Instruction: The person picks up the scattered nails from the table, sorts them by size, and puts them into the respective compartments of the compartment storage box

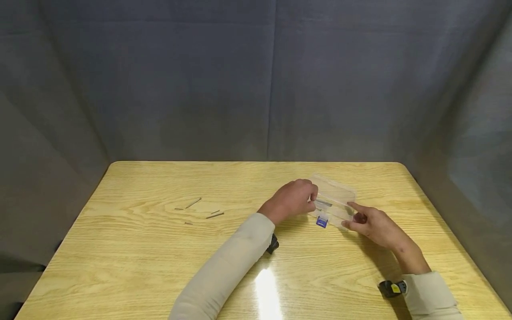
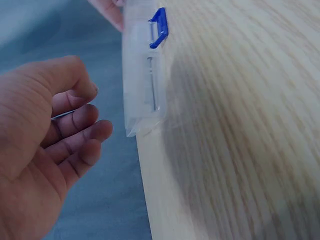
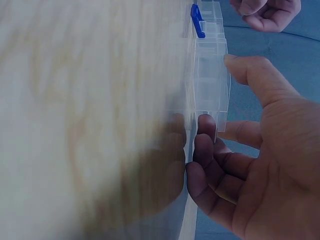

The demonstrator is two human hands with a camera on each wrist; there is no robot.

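Note:
A clear plastic compartment box [image 1: 335,221] with a blue latch [image 1: 322,221] stands at the table's right, its lid [image 1: 334,186] raised at the back. Long nails [image 1: 324,203] lie inside; one nail [image 2: 152,82] shows through the wall in the left wrist view. My left hand [image 1: 294,198] hovers at the box's left end, fingers loosely curled, with nothing visible between them. My right hand [image 1: 374,225] holds the right end, thumb on the near side and index finger farther back. In the right wrist view its other fingers [image 3: 200,150] curl beside the end wall.
Several loose nails lie on the wooden table [image 1: 132,253] to the left, among them a long nail [image 1: 194,203], another nail [image 1: 215,215] and a short nail [image 1: 188,223]. A dark cloth curtain [image 1: 192,80] hangs behind the table and along its sides.

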